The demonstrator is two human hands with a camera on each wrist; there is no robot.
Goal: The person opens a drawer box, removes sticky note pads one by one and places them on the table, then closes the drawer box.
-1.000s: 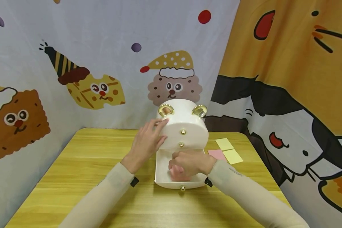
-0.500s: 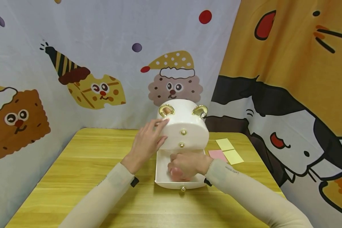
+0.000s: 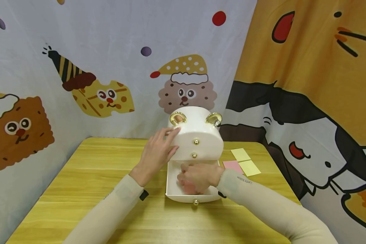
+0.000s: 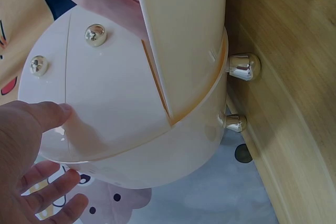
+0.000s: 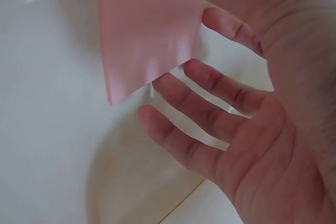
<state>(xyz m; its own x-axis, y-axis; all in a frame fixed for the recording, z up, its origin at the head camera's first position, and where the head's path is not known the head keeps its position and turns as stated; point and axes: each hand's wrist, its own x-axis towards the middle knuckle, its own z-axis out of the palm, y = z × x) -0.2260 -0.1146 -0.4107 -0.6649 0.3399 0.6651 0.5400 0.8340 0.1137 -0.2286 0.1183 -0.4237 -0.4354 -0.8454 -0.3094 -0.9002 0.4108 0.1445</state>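
A white rounded mini drawer cabinet (image 3: pixel 198 144) with gold ears stands on the table, its bottom drawer (image 3: pixel 174 169) pulled out. My left hand (image 3: pixel 155 152) rests at the cabinet's left side. In the left wrist view, the thumb (image 4: pixel 52 114) touches the front face while the other fingers spread loosely beside it. Inside the drawer, my right hand (image 3: pixel 199 176) holds a pink sticky note pad (image 5: pixel 149 32) at its edges. Thumb and fingertips meet the pad's near side in the right wrist view. The hand covers part of the pad in the head view.
Right of the cabinet lie two yellow sticky notes (image 3: pixel 240 154) and a pink sticky note (image 3: pixel 231 165). Gold knobs (image 3: pixel 196 141) stick out from the drawer fronts. Behind the wooden table (image 3: pixel 109 149) hangs a cartoon-printed curtain (image 3: pixel 116 40).
My right hand has shifted slightly left inside the drawer, with the pink sticky note pad under its fingers. The left hand keeps its place on the cabinet.
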